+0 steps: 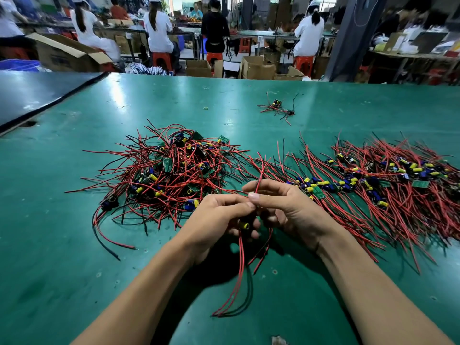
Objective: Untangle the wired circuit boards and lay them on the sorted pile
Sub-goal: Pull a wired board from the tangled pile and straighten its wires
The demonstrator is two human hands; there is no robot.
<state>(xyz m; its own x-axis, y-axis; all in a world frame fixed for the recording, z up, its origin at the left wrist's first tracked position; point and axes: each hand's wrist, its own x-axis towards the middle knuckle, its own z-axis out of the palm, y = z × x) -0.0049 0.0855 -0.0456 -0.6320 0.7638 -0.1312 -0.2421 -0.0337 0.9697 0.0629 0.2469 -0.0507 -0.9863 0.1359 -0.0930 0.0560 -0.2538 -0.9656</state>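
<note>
A tangled heap of wired circuit boards (171,170) with red and black leads lies left of centre on the green table. The sorted pile (388,180) spreads along the right, its wires combed in one direction. Between them, above the near table, my left hand (219,217) grips one wired board (245,225) with a yellow capacitor; its red and black wires hang down towards me. My right hand (281,207) pinches a red wire (258,180) of that board, which sticks up between thumb and forefinger.
A small separate clump of wired boards (276,108) and a yellow rubber band (205,108) lie farther back on the green table (74,245). A dark panel (37,95) covers the table's far left. Beyond the far edge are cardboard boxes and seated workers.
</note>
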